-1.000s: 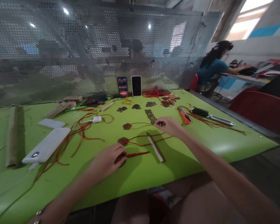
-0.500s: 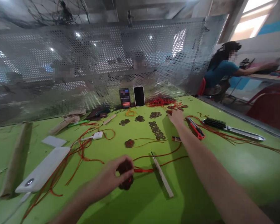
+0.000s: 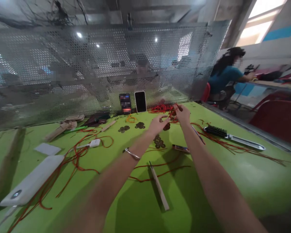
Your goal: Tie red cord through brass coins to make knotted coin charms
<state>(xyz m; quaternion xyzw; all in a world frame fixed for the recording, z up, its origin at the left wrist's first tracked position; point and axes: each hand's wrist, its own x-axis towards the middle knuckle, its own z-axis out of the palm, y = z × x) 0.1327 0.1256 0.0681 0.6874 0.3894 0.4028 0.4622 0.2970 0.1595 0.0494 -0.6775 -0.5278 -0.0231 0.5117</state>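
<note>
My left hand [image 3: 160, 124] reaches to the back of the green table, its fingers closed on a dark red-brown coin piece [image 3: 167, 126] with red cord. Close beside it on the right, my right hand [image 3: 181, 114] pinches another coin piece with red cord [image 3: 174, 111] near the heap of red cord [image 3: 160, 108]. Round dark coins [image 3: 159, 142] lie below the hands, and coin clusters [image 3: 140, 125] rest to the left. A pointed tool with a pale handle [image 3: 160, 189] lies at front centre beside loose red cords [image 3: 145, 180].
A white power bank [image 3: 34, 181], tangled red cords and a wooden roll [image 3: 8, 165] lie left. Two phones lean at the back, one with a blank screen [image 3: 140, 102]. A brush [image 3: 215, 131] lies right. A person [image 3: 226, 76] sits beyond the table.
My left hand has moved from the front up to the back, beside my right hand, with the coin piece. My right hand has lifted a piece, and the view has shifted slightly.
</note>
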